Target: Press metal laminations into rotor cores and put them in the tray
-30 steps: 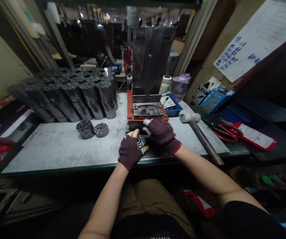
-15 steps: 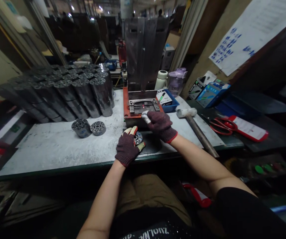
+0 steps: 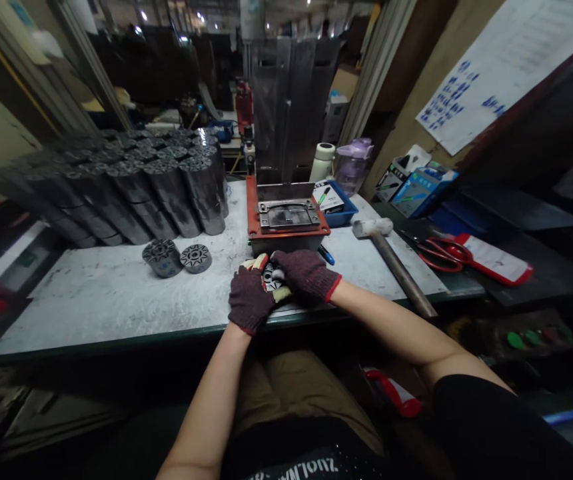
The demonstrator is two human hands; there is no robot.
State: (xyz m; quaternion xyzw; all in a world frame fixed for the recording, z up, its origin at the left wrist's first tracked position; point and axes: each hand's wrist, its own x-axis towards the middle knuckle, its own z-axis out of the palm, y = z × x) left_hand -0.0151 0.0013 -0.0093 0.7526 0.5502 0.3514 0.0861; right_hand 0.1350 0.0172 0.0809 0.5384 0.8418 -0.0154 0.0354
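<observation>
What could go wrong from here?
1. The mallet handle's end overhangs the table edge near the right forearm; a bump might knock it off.
2. The cylinders stand in stacked columns; a jolt could topple some.
3. The left hand and right hand partly cover the round part; a slip might go unnoticed.

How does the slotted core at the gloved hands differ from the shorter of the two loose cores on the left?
The handled core is partly covered by the left hand and right hand; the shorter loose core shows its whole top.
The handled core sits in front of the fixture; the shorter loose core stands farther left, beside a taller core.
Both are grey, with star-like slotting facing up.
</observation>
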